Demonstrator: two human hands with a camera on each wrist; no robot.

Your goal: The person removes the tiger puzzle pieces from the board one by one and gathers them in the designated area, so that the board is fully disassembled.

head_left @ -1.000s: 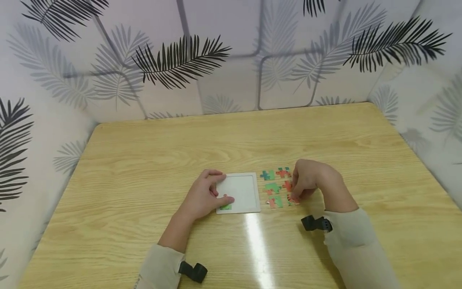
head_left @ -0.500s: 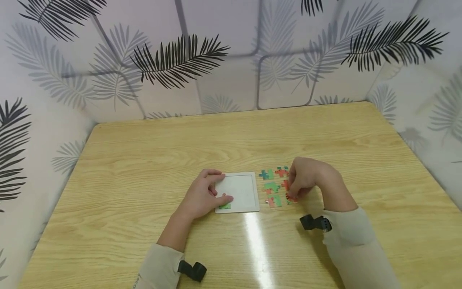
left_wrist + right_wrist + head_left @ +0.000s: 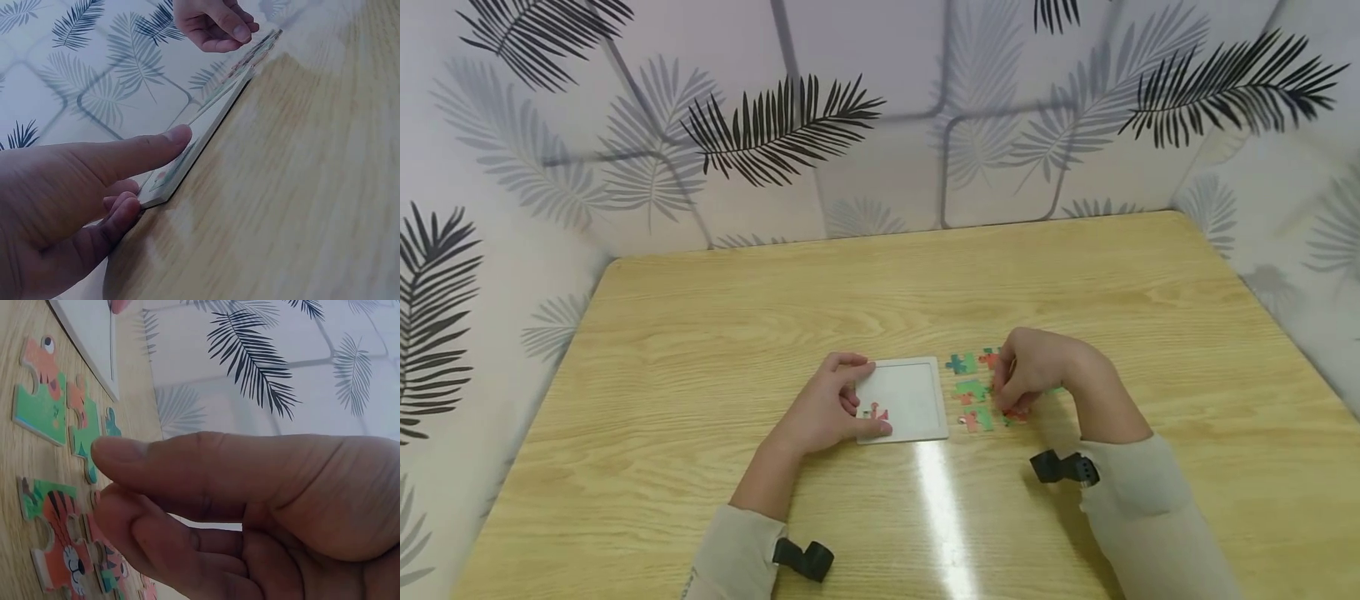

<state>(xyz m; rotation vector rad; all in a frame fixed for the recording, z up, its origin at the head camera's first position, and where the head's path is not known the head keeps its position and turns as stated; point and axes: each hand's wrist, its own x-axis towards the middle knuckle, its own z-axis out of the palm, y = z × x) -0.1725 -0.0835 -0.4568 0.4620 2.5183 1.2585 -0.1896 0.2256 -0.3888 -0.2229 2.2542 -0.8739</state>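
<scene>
My left hand (image 3: 831, 408) grips the left side of a white square puzzle tray (image 3: 910, 400). In the left wrist view its thumb (image 3: 156, 147) lies over the tray's corner, with other fingers curled at the edge. One red-and-green puzzle piece (image 3: 878, 412) sits in the tray's near-left corner, partly under that thumb. My right hand (image 3: 1037, 371) hovers over loose pieces right of the tray, fingers bent. Its thumb and fingertips are close together, and no piece shows between them in the right wrist view. Below them lies a tiger-face piece (image 3: 62, 544).
Several loose pieces lie in rows beside the tray, among them a teal-green piece (image 3: 961, 363), a green piece (image 3: 972, 390) and an orange-green piece with an eye (image 3: 40, 394). The wooden table (image 3: 737, 308) meets a leaf-patterned backdrop (image 3: 880, 183) at the back.
My left thumb has slid toward the tray's near edge, covering the corner piece's green part and baring its red part. My right hand has shifted slightly left over the pieces.
</scene>
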